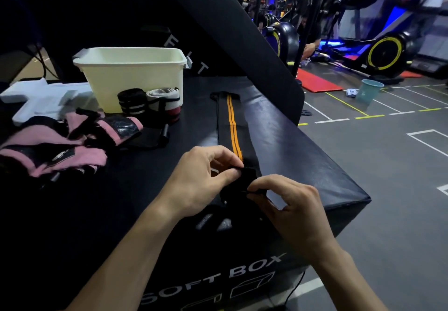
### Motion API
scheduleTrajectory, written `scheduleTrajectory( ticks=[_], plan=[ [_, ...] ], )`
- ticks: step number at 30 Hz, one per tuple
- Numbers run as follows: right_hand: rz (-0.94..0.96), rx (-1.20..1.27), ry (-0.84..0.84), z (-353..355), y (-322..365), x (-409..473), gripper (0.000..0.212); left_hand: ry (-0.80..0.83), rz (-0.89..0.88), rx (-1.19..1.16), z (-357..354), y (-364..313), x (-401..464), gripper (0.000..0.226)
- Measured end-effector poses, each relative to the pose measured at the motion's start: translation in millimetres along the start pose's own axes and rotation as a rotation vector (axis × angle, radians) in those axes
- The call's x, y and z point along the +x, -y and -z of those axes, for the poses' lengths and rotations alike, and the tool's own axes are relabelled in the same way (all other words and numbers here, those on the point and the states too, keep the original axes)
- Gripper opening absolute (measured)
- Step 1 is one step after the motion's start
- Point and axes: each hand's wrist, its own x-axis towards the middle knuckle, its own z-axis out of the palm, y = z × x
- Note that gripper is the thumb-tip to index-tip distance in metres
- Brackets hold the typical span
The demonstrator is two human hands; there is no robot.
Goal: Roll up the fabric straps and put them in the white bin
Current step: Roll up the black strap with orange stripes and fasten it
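A long black strap with two orange stripes (pixel 232 121) lies flat on the black soft box (pixel 303 148), running away from me. Its near end is folded over between my hands. My left hand (pixel 201 179) pinches that end with thumb and fingers. My right hand (pixel 288 204) pinches it from the right side. The white bin (pixel 135 75) stands at the back left of the box top. Two rolled straps sit in front of the bin: a black one with grey stripes (pixel 132 100) and a white and dark red one (pixel 166 102).
Pink and black straps (pixel 60 148) lie in a heap at the left, with a black strap (pixel 152 136) beside them. White foam pieces (pixel 38 99) sit behind the heap. The box's right edge drops to the gym floor, where a teal bucket (pixel 369 91) stands.
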Motion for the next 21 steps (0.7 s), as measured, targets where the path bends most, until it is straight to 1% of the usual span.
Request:
scheduleTrajectory(
  ticks=[3,5,8,10,12,14,16,19,21],
  plan=[
    [0.009,0.007,0.01,4.7,-1.7,1.3,0.022,-0.046,-0.001,-0.083,-5.4,0.2,0.9,0.012],
    [0.002,0.041,0.011,9.3,-3.8,3.1,0.021,-0.114,-0.01,-0.14,-7.6,-0.4,1.3,0.013],
    [-0.009,0.078,-0.065,17.6,-0.7,6.6,0.013,-0.215,-0.03,-0.156,-8.1,-3.0,1.6,0.015],
    [0.012,0.096,-0.078,20.5,6.2,7.4,0.012,-0.244,-0.046,-0.162,-9.2,-6.4,2.0,0.016],
    [0.043,0.096,-0.032,18.4,12.8,8.4,0.012,-0.226,-0.067,-0.173,-12.2,-10.0,2.1,0.017],
    [0.048,0.092,-0.023,13.6,15.7,10.6,0.013,-0.172,-0.087,-0.195,-16.2,-14.1,2.2,0.018],
    [0.021,0.101,-0.079,11.7,15.9,12.9,0.015,-0.117,-0.1,-0.248,-17.9,-15.4,3.0,0.018],
    [-0.082,0.12,-0.192,14.7,14.8,14.8,0.032,-0.062,-0.124,-0.306,-15.0,-14.0,4.4,0.019],
    [-0.133,0.124,-0.22,16.7,12.7,15.6,0.041,-0.031,-0.136,-0.314,-12.3,-12.4,4.9,0.021]
  ],
)
